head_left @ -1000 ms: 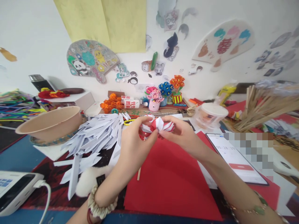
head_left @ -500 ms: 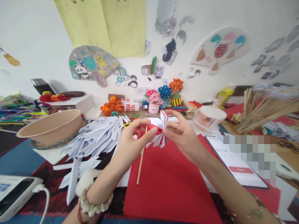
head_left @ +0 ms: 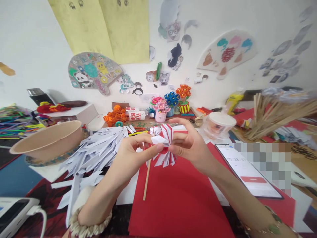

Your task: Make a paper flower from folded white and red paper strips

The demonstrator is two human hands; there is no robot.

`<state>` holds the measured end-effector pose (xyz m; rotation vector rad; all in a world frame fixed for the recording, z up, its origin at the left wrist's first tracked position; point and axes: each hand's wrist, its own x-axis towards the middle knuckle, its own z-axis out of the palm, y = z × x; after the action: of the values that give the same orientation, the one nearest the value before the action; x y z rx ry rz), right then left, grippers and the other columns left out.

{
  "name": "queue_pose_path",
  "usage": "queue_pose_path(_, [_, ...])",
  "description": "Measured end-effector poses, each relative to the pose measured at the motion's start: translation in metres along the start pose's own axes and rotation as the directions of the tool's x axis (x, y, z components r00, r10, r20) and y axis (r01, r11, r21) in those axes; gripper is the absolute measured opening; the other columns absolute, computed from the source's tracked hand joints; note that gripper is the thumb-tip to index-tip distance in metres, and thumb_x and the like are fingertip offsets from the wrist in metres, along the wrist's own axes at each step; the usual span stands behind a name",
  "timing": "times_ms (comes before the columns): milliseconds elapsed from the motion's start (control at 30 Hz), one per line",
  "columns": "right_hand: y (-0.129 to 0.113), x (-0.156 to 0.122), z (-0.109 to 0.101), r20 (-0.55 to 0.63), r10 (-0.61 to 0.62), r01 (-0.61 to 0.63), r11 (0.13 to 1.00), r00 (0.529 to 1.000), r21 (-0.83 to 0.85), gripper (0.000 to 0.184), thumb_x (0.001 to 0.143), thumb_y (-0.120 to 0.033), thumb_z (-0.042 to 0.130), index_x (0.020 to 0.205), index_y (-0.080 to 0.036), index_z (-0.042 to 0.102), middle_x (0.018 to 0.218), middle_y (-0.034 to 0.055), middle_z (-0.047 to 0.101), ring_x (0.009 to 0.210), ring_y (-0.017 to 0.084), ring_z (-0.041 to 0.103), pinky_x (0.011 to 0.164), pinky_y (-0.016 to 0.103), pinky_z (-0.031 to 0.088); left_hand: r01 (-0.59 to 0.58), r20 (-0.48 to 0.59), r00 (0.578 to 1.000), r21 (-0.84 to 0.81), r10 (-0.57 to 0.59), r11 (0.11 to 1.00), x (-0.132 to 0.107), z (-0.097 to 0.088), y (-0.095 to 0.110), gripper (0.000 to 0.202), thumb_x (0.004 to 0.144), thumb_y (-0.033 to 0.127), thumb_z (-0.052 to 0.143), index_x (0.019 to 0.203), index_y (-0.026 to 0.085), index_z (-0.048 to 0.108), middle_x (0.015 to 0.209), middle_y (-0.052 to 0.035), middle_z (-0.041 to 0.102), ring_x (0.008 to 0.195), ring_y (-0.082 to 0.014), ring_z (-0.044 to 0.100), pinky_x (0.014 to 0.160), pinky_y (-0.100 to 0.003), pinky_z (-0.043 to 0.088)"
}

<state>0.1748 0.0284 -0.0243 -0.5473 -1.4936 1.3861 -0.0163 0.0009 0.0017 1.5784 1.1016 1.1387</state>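
Observation:
Between my two hands is a folded paper flower (head_left: 166, 162) with red and white pleats that fan out above and below the fingers. My left hand (head_left: 138, 148) is closed on its left side, thumb pressed to a white fold. On the other side my right hand (head_left: 189, 145) pinches the pleats between thumb and fingers. A thin wooden stick (head_left: 146, 181) slants down from beneath my left hand; whether it is joined to the flower is hidden. Under the hands lies a stack of red paper (head_left: 178, 201).
To the left are a heap of folded white paper strips (head_left: 99, 148), a beige bowl (head_left: 49, 138) and a white device (head_left: 17, 215) with a cable. A phone (head_left: 247, 172), a lidded tub (head_left: 220, 122) and bundled wooden sticks (head_left: 267, 112) sit right. Small potted flowers (head_left: 160, 115) stand behind.
The pleats above my fingers have spread into a wider fan. Both hands stay on the paper flower and sit slightly lower in view. The whole scene has shifted a little left.

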Motion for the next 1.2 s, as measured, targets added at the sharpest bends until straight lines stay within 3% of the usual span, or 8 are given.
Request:
queue_pose_path(533, [0.0,-0.003,0.0,0.055,-0.009,0.007,0.999,0.998,0.036,0.061,0.081,-0.028,0.079,0.128,-0.028,0.04,0.086,0.0003,0.073,0.077,0.015,0.071,0.067,0.024,0.055,-0.003,0.134,0.991,-0.095,0.016,0.995,0.0,-0.004,-0.003,0.014,0.082,0.032,0.073,0.075,0.021,0.076,0.089,-0.0036,0.07,0.091,-0.0205,0.061,0.085,-0.033,0.043])
queue_pose_path(800, [-0.001,-0.001,0.001,0.04,0.001,-0.002,0.999,0.999,0.033,0.061,0.08,-0.032,0.08,0.125,-0.028,0.04,0.08,-0.0012,0.072,0.078,0.017,0.072,0.068,0.027,0.056,0.028,0.105,0.994,0.004,-0.028,1.0,-0.001,-0.006,0.007,0.019,0.08,0.037,0.073,0.072,0.021,0.075,0.083,-0.0036,0.07,0.083,-0.0208,0.06,0.078,-0.032,0.044])
queue_pose_path(1067, [-0.002,-0.004,0.001,0.101,-0.015,0.012,1.0,0.995,0.028,0.055,0.08,-0.03,0.079,0.121,-0.027,0.042,0.081,-0.0008,0.072,0.075,0.016,0.07,0.066,0.027,0.055,0.192,0.143,0.977,-0.258,-0.16,0.947,-0.001,-0.004,0.001,0.019,0.078,0.035,0.075,0.071,0.017,0.074,0.079,-0.0057,0.072,0.078,-0.0187,0.061,0.078,-0.03,0.045])
queue_pose_path(1200, [-0.002,-0.004,0.001,0.08,-0.036,0.031,0.998,0.996,0.057,0.056,0.082,-0.03,0.078,0.122,-0.028,0.039,0.084,-0.0004,0.073,0.074,0.015,0.071,0.067,0.027,0.055,0.134,0.138,0.984,-0.143,-0.114,0.981,-0.002,-0.006,0.005,0.019,0.079,0.037,0.074,0.074,0.018,0.076,0.08,-0.0049,0.073,0.08,-0.0201,0.062,0.078,-0.031,0.045])
